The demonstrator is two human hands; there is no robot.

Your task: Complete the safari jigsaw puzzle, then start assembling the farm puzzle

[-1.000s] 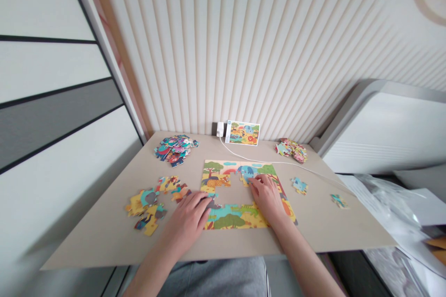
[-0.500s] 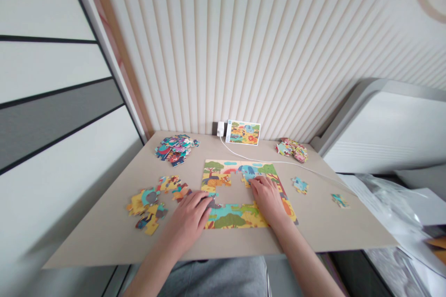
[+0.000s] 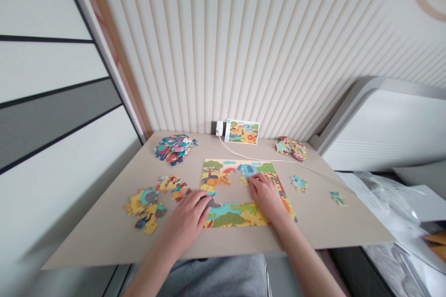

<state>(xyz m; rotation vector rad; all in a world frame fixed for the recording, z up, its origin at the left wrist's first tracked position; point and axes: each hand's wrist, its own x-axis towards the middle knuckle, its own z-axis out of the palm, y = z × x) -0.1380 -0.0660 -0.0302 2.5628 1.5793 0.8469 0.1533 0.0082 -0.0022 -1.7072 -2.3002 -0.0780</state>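
Note:
An animal jigsaw puzzle (image 3: 230,219) lies partly assembled on the table, with a gap in its middle where the tabletop shows. My right hand (image 3: 267,195) is over its right side. Its curled fingers press together on a puzzle piece (image 3: 245,180) below the blue elephant; the hand covers part of that area. At the puzzle's left edge rests my left hand (image 3: 191,213), palm down, with fingers stretched out and touching the border near a grey animal. Loose yellow, grey and orange puzzle pieces (image 3: 142,202) are spread just left of this hand.
A picture card (image 3: 242,132) leans against the ribbed wall beside a white charger (image 3: 219,128), whose cable (image 3: 272,159) runs rightward. Piles of other puzzle pieces sit at back left (image 3: 174,149) and back right (image 3: 291,148). Two blue pieces (image 3: 298,183) (image 3: 337,198) lie at right.
My right hand's fingers have shifted slightly up and left around the elephant, uncovering more of it. My left hand keeps its place. The view has drifted slightly.

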